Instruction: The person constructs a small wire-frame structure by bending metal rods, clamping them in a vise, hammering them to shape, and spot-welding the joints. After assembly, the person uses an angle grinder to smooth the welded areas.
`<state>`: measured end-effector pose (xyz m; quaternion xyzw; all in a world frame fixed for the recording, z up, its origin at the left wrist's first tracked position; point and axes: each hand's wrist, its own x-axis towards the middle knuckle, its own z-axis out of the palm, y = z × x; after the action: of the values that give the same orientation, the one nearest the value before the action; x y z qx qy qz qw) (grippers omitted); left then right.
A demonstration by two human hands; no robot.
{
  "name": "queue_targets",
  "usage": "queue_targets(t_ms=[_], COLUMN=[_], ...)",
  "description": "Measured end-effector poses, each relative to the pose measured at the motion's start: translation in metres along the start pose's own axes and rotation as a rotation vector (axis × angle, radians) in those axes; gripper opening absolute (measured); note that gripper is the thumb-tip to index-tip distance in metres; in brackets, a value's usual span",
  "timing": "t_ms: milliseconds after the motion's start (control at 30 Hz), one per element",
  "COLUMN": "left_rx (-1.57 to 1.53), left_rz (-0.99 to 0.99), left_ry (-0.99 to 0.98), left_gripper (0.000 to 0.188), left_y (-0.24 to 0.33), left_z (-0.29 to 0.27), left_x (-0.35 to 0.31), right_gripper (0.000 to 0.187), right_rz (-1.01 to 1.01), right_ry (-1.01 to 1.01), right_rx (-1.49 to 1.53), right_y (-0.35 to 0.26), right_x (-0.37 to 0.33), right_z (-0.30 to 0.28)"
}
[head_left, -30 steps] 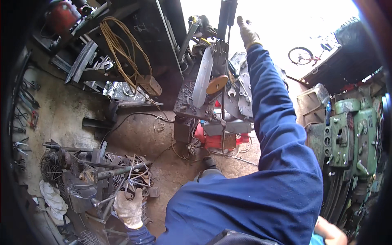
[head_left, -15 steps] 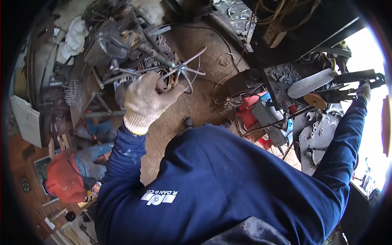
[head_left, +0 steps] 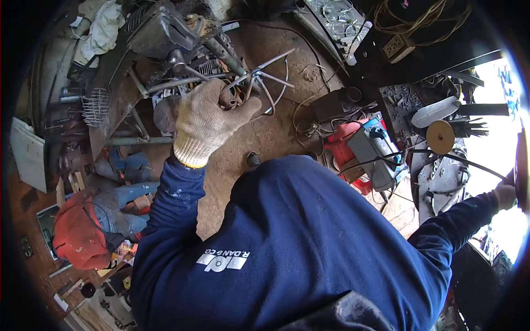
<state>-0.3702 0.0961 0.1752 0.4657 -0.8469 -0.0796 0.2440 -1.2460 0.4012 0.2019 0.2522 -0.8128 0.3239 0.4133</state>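
My left hand (head_left: 205, 118), in a cream knitted glove, is curled around a rusty rounded metal piece (head_left: 227, 99), its thumb stretched out to the right. Just past it stands a metal piece with several thin rods (head_left: 255, 73) spreading like spokes, joined to a thick greenish pipe (head_left: 225, 55). Far to the right, my right hand (head_left: 504, 194) reaches to the picture's rim, beside the end of a thin dark rod (head_left: 475, 164). Glare and the dark edge hide its fingers. Nearer in are a round tan disc (head_left: 440, 137) and a broad grey blade-shaped plate (head_left: 435, 112).
A red and grey machine (head_left: 375, 157) with cables stands right of my feet. A socket box (head_left: 397, 48) with coiled wire lies on a black surface. Metal scrap crowds the upper left. At lower left a person in red (head_left: 83, 231) is bent over.
My right hand has left the dark flat bar near the blade-shaped plate and moved nearer, to the rim. My left hand stays at the rusty piece. The view has shifted slightly.
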Motion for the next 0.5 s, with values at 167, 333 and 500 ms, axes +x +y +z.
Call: queue_targets(t_ms=[167, 333, 500], left_rx=[-0.166, -0.246, -0.324], left_rz=[-0.091, -0.106, -0.044], left_ry=[-0.029, -0.069, -0.078], left_gripper=[0.057, 0.061, 0.052], left_y=[-0.047, -0.096, -0.129], left_z=[-0.023, -0.045, -0.064], left_x=[-0.014, -0.031, -0.045], right_gripper=[0.027, 0.027, 0.023], right_rz=[-0.03, -0.366, 0.651], right_ry=[0.052, -0.245, -0.45], right_rx=[0.191, 0.11, 1.185], right_y=[-0.108, -0.237, -0.434], right_x=[-0.088, -0.227, -0.345], right_z=[-0.146, -0.254, -0.277])
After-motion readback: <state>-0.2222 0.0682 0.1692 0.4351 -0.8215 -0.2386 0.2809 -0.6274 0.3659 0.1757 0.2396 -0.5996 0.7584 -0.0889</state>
